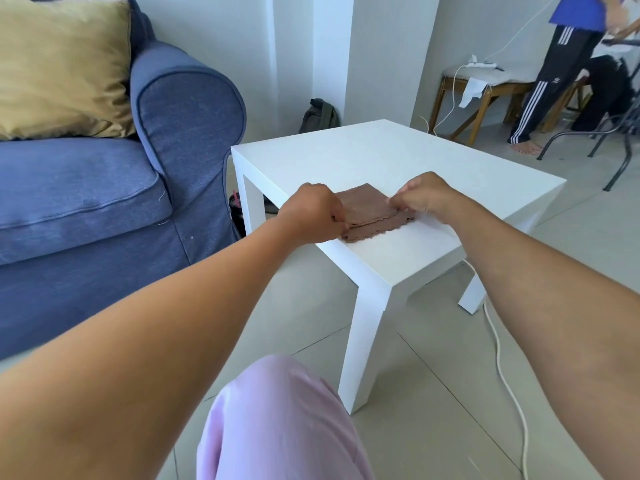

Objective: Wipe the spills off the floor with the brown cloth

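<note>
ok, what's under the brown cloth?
The brown cloth lies folded on the white table, both the left hand and right hand pinching its edges. Only tabletop shows around it; whatever sits beneath is covered.

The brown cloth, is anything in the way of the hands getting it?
No. Both the left hand and right hand already pinch the brown cloth, which lies folded on the white table. Nothing sits between.

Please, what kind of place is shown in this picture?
Most likely a living room in a home. A blue fabric sofa with a mustard yellow cushion stands beside a low white square table, on a pale tiled floor. Both hands pinch a folded brown cloth on that table.
</note>
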A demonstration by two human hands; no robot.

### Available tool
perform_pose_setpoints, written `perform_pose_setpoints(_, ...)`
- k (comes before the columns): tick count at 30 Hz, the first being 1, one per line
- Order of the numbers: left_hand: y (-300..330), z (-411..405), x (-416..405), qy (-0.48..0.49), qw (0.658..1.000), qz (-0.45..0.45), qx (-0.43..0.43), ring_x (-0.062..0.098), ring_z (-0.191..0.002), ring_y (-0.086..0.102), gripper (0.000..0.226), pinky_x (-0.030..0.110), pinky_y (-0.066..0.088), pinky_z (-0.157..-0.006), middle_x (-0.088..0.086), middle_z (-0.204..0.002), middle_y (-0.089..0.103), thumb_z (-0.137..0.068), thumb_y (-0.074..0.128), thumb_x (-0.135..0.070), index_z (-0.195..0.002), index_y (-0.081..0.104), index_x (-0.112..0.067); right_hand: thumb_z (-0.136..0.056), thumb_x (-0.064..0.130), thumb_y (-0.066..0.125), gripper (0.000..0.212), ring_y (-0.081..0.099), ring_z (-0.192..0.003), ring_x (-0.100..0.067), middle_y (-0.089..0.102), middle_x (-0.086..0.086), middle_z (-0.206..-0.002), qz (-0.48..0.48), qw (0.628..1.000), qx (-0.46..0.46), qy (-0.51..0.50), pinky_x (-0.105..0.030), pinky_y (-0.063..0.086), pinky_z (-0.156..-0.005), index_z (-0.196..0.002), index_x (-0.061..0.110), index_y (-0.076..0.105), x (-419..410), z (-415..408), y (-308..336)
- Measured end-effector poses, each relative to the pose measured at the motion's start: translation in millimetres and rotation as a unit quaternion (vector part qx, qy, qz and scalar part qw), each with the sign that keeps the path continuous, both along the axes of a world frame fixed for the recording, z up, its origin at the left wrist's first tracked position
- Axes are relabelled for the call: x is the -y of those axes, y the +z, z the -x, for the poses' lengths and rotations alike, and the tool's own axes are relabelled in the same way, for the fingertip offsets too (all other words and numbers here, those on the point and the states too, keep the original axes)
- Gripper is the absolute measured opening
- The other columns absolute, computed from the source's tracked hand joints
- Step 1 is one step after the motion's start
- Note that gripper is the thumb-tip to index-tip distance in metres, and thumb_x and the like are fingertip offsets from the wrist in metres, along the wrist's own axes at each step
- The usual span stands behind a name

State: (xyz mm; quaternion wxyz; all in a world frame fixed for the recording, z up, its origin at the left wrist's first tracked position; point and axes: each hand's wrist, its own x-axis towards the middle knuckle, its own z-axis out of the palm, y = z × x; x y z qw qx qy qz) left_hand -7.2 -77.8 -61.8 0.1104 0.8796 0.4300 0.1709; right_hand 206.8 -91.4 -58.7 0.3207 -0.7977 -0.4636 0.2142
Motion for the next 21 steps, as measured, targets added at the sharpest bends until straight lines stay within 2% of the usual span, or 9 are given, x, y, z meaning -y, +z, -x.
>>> perform_pose_setpoints(2, 3, -5, 6, 0.021, 0.999, -0.024, -0.037, 0.025, -0.111, 0.050, 0.025, 0.040, 0.052, -0.089, 0.007, -0.108, 0.064, -0.087, 0.053, -0.016, -0.101, 0.073, -0.010, -0.069, 0.008, 0.075, 0.025, 0.058, -0.085, -0.022, 0.065, -0.012, -0.089, -0.009, 1.000, -0.005, -0.006, -0.035, 0.052, -0.088, -0.092, -0.001, 0.071, 4, 2, 2)
perform_pose_setpoints(5, 8, -9, 14, 0.036, 0.999, -0.024, -0.018, 0.027, -0.109, 0.052, 0.028, 0.040, 0.052, -0.089, 0.011, -0.113, 0.060, -0.087, 0.048, -0.009, -0.102, 0.070, -0.005, -0.069, 0.005, 0.069, 0.015, 0.057, -0.082, -0.022, 0.064, -0.011, -0.088, -0.031, 0.999, -0.007, -0.022, -0.032, 0.051, -0.081, -0.085, 0.003, 0.070, 9, 7, 10)
perform_pose_setpoints(7, 13, -10, 19, 0.033, 0.999, -0.021, -0.008, 0.027, -0.108, 0.054, 0.027, 0.039, 0.052, -0.089, 0.011, -0.113, 0.060, -0.087, 0.048, -0.011, -0.102, 0.071, -0.005, -0.070, 0.007, 0.065, 0.010, 0.054, -0.077, -0.021, 0.061, -0.010, -0.082, -0.046, 0.998, -0.004, -0.037, -0.028, 0.046, -0.073, -0.080, 0.008, 0.066, 11, 8, 16)
perform_pose_setpoints(9, 14, -10, 22, 0.030, 0.999, -0.007, -0.017, 0.028, -0.107, 0.056, 0.027, 0.040, 0.052, -0.089, 0.012, -0.112, 0.062, -0.087, 0.048, -0.012, -0.100, 0.070, -0.003, -0.068, 0.009, 0.064, 0.011, 0.053, -0.076, -0.022, 0.059, -0.010, -0.081, -0.041, 0.998, 0.007, -0.041, -0.028, 0.044, -0.071, -0.079, 0.008, 0.065, 13, 8, 18)
perform_pose_setpoints(12, 11, -8, 25, 0.035, 0.999, 0.019, -0.033, 0.030, -0.099, 0.060, 0.023, 0.037, 0.053, -0.081, 0.013, -0.103, 0.064, -0.085, 0.047, -0.012, -0.090, 0.067, 0.000, -0.069, 0.011, 0.067, 0.025, 0.056, -0.080, -0.024, 0.062, -0.011, -0.087, -0.003, 0.998, 0.037, -0.045, -0.027, 0.045, -0.070, -0.092, 0.001, 0.068, 16, 10, 13)
perform_pose_setpoints(16, 3, -5, 28, 0.025, 0.998, 0.046, -0.024, 0.030, -0.099, 0.063, 0.027, 0.039, 0.056, -0.083, 0.014, -0.103, 0.069, -0.086, 0.050, -0.018, -0.091, 0.070, 0.000, -0.074, 0.016, 0.063, 0.019, 0.056, -0.083, -0.026, 0.059, -0.010, -0.092, 0.038, 0.995, 0.069, -0.060, -0.025, 0.045, -0.064, -0.090, 0.007, 0.059, 21, 15, 1)
perform_pose_setpoints(17, 3, -2, 29, 0.022, 0.998, 0.049, -0.018, 0.029, -0.098, 0.062, 0.028, 0.039, 0.055, -0.085, 0.014, -0.103, 0.069, -0.087, 0.050, -0.020, -0.088, 0.069, 0.000, -0.075, 0.016, 0.061, 0.021, 0.058, -0.088, -0.027, 0.061, -0.011, -0.097, 0.047, 0.994, 0.071, -0.067, -0.027, 0.049, -0.070, -0.093, 0.005, 0.060, 21, 17, 2)
perform_pose_setpoints(19, 3, 7, 27, 0.019, 0.998, 0.046, -0.028, 0.026, -0.094, 0.059, 0.026, 0.037, 0.051, -0.088, 0.011, -0.100, 0.068, -0.090, 0.048, -0.023, -0.083, 0.065, -0.005, -0.076, 0.017, 0.059, 0.032, 0.058, -0.106, -0.031, 0.063, -0.011, -0.113, 0.051, 0.990, 0.097, -0.085, -0.035, 0.050, -0.093, -0.106, 0.006, 0.062, 17, 24, 3)
perform_pose_setpoints(21, 6, 22, 22, 0.021, 0.999, 0.042, -0.001, 0.025, -0.101, 0.059, 0.028, 0.032, 0.049, -0.089, 0.009, -0.106, 0.068, -0.091, 0.047, -0.024, -0.094, 0.070, -0.009, -0.079, 0.023, 0.059, 0.037, 0.053, -0.117, -0.032, 0.059, -0.010, -0.124, 0.023, 0.984, 0.155, -0.089, -0.039, 0.045, -0.099, -0.115, 0.013, 0.061, 13, 37, 8)
